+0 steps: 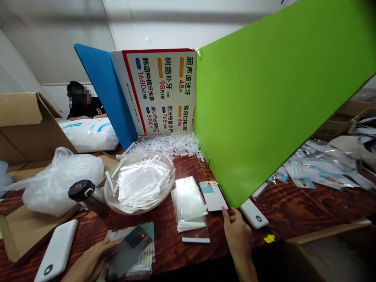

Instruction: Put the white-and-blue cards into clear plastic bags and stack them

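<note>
My left hand (98, 254) holds a grey card (125, 250) with a blue-green printed corner, partly over a pile of bagged cards (143, 262) at the table's near edge. My right hand (238, 233) is closed, with thumb and fingertips at the near corner of a white card (215, 197) with a blue picture, on a small stack. Between my hands lies a stack of clear plastic sleeves (189, 203) with white strips. Beyond it, a round bowl (172, 184) is heaped with more clear sleeves. How firmly my right fingers grip the card is partly hidden.
A green board (264, 102) stands upright at the right, joined to a printed price board (164, 86) and a blue board (100, 86). White plastic pieces (167, 145) lie beneath. A thermos (89, 196), power banks (57, 250) (254, 213) and cartons surround; a person sits behind.
</note>
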Demonstrator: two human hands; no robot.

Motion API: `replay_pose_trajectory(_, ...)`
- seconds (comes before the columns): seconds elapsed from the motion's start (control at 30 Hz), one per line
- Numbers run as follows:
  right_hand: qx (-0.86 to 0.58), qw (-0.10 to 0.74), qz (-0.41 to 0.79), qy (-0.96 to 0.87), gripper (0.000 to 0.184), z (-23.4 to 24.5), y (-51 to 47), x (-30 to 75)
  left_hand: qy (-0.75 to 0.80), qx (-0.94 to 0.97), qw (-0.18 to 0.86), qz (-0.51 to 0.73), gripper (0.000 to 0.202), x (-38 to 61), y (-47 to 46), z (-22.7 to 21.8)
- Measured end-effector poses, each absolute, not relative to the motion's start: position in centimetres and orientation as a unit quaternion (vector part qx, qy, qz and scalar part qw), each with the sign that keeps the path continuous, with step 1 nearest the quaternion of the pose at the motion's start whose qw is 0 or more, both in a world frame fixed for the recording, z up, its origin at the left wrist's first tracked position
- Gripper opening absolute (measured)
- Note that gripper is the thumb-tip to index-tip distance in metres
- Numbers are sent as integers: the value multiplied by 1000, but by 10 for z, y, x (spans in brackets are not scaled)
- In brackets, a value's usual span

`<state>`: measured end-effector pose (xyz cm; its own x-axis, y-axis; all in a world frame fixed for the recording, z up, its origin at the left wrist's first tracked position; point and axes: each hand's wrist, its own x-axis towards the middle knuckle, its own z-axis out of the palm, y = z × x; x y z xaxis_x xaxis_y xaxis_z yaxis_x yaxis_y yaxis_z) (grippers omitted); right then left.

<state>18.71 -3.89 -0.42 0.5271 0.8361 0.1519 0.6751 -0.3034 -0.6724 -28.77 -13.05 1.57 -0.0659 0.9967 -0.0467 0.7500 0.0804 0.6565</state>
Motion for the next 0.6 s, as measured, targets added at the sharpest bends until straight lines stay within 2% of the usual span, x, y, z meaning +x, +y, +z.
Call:
replay_pose_trajectory(0.13, -823, 312, 107, -462, 45, -7, -28, 185, 689, 717, 75, 78, 54, -283, -115, 2)
replay_pose_trajectory(0.23, -821, 315, 97, -466, 38, -9, -27, 183, 687, 719, -51, 93, 55, -273, -112, -11)
replay_pose_trajectory(0.3, -821, 304, 84, -476, 37, -10, -27, 182, 662, 729, -91, 149, 50, -258, -109, -19)
replay_pose_trajectory(0.37, -828, 274, 69, -485, 35, -11, -28, 181, 622, 743, -78, 234, 37, -227, -103, -22)
replay_pose_trajectory(0.43, -838, 241, 55, -486, 35, -12, -28, 179, 613, 729, -10, 305, 26, -176, -94, -18)
replay_pose_trajectory(0.53, -845, 224, 37, -485, 39, -13, -29, 175, 683, 674, 117, 254, 37, -91, -76, -9)
replay_pose_trajectory(0.6, -842, 238, 20, -484, 42, -14, -31, 173, 700, 657, 162, 229, 40, -51, -62, -8)
